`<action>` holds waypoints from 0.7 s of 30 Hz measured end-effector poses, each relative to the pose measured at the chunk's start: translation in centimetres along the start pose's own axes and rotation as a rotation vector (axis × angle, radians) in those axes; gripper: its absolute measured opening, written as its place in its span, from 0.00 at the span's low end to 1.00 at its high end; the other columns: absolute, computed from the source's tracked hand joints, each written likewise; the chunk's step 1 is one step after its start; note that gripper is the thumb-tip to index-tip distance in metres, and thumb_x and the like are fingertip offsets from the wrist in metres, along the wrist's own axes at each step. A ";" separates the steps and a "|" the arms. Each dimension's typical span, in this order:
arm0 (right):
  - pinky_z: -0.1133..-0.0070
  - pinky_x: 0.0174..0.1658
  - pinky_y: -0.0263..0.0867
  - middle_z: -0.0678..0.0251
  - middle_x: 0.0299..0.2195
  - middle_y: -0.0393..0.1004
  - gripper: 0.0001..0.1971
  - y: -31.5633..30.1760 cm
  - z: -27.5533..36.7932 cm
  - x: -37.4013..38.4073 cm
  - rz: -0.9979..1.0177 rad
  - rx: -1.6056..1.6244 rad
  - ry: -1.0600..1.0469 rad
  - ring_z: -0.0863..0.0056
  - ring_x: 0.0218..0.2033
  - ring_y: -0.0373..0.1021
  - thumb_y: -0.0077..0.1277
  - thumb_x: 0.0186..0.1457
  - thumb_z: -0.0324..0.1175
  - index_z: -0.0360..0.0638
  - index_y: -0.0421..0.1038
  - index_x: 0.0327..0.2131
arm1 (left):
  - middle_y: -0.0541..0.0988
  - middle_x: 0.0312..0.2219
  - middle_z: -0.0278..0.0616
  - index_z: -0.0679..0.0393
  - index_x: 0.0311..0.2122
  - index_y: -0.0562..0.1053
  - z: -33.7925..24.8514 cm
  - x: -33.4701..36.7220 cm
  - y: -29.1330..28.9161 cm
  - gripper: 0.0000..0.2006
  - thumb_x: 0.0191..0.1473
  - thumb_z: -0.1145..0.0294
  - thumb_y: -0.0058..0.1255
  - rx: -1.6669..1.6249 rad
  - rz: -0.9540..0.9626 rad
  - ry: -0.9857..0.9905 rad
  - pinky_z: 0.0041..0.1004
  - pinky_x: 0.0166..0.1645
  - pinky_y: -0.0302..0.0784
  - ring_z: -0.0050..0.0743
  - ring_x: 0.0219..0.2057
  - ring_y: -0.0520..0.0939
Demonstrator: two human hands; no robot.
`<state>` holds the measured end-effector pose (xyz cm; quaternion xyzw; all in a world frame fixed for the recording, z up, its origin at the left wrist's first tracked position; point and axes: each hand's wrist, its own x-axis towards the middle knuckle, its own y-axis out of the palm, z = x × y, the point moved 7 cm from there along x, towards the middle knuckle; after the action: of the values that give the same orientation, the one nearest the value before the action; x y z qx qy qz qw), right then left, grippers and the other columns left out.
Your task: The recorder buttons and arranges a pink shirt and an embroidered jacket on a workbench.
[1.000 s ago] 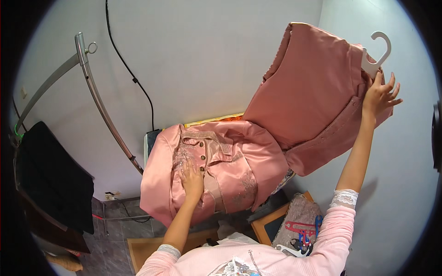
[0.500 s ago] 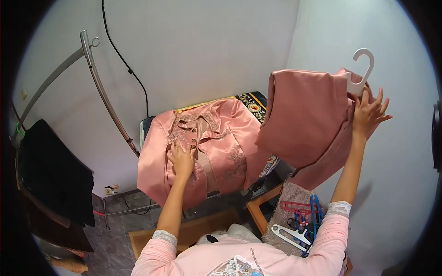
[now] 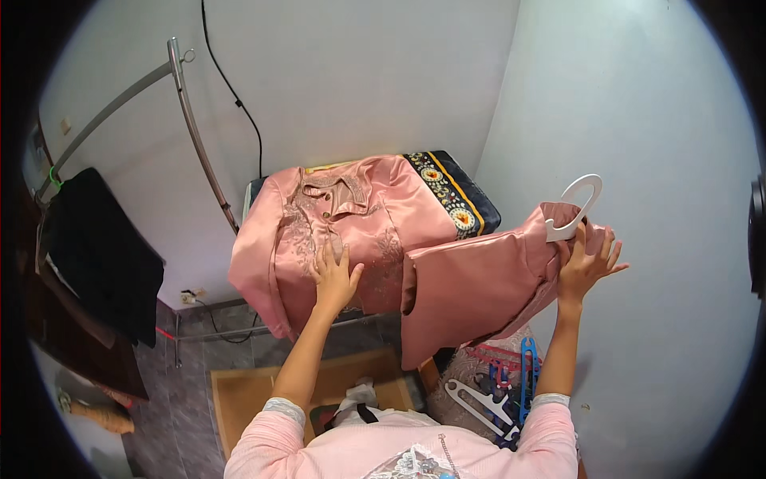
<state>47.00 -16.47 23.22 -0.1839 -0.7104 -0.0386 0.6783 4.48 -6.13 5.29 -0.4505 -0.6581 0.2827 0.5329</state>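
Spread over a padded, patterned surface in front of me is a pink satin jacket (image 3: 423, 209) with beaded embroidery and buttons down its front. My left hand (image 3: 336, 275) lies on the lower front of the jacket, fingers spread and holding nothing. At the right, my right hand (image 3: 586, 267) grips a white plastic hanger (image 3: 562, 232) below its hook. A second pink satin garment (image 3: 479, 275), sleeveless as far as I can see, hangs from that hanger, tilted. Its near left part overlaps the jacket's right edge. The hanger's bar is hidden inside the cloth.
Several loose hangers in white, blue and red lie on a lace-covered surface (image 3: 459, 369) at lower right. A metal rack (image 3: 191, 128) with a black garment (image 3: 104, 251) stands at left. A wooden frame (image 3: 231, 407) is below, and a black cable (image 3: 239, 104) runs down the wall.
My right hand has lowered the hanger and its garment, moving left toward the jacket. My left hand has slid from the button area to the jacket's lower front. The view has shifted slightly.
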 end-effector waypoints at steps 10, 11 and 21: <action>0.46 0.60 0.20 0.74 0.55 0.53 0.20 -1.5 4.7 -3.0 -0.036 0.169 -0.221 0.61 0.62 0.39 0.54 0.46 0.55 0.64 0.73 0.42 | 0.55 0.57 0.60 0.55 0.54 0.66 1.3 -5.7 -1.9 0.27 0.54 0.49 0.44 0.087 -0.023 -0.129 0.58 0.58 0.44 0.57 0.59 0.52; 0.47 0.61 0.19 0.74 0.55 0.53 0.19 -1.9 5.6 -3.0 -0.051 0.203 -0.231 0.61 0.62 0.39 0.53 0.47 0.55 0.63 0.73 0.42 | 0.55 0.57 0.60 0.56 0.54 0.66 1.6 -5.9 -2.3 0.27 0.54 0.49 0.45 0.096 -0.018 -0.145 0.58 0.58 0.44 0.56 0.59 0.52; 0.46 0.61 0.21 0.70 0.52 0.53 0.18 0.0 11.6 -4.5 -0.052 0.256 -0.335 0.60 0.61 0.41 0.46 0.53 0.57 0.61 0.73 0.40 | 0.57 0.57 0.57 0.58 0.47 0.71 4.3 -4.1 -2.6 0.24 0.51 0.50 0.47 0.150 -0.141 -0.173 0.57 0.58 0.46 0.54 0.58 0.55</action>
<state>36.06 -13.85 17.89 -0.0817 -0.8167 0.0658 0.5675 -0.31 -10.45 4.54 -0.3360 -0.7085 0.3308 0.5250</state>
